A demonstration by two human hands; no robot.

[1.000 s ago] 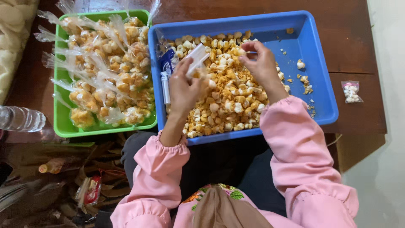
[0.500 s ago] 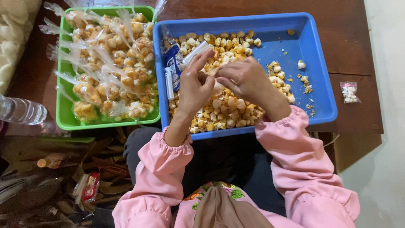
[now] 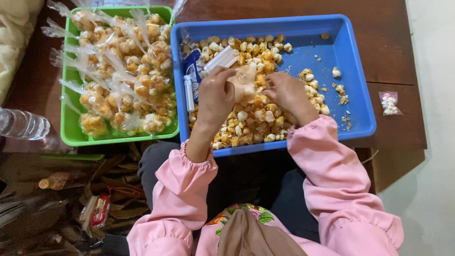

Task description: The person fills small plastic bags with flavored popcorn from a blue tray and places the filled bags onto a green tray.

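A dark wooden counter (image 3: 388,57) carries two plastic trays side by side, with a pale floor off its far edge. Over the blue tray (image 3: 350,47) both hands meet: the left hand (image 3: 215,97) has its grip pinched on the edge of a small clear bag (image 3: 244,83), and the right hand (image 3: 286,92) pinches the bag's other side, fingers curled close, so the bag hangs between them just above the snacks. The blue tray holds a loose heap of yellow and white puffed snack pieces (image 3: 251,121) filling the half under the hands, with only scattered crumbs and a few pieces (image 3: 336,73) on its bare side. A white stick-shaped tool (image 3: 220,59) and a blue packet (image 3: 193,68) lie in the tray beside the left hand. Next to the blue tray, touching it, the green tray (image 3: 71,135) is piled with filled clear bags (image 3: 123,80) of the same snacks, their open tops sticking up. On the blue tray's other side one small sealed packet (image 3: 389,103) of white bits lies alone on the counter. Beyond the green tray a clear plastic bottle (image 3: 21,124) lies on its side
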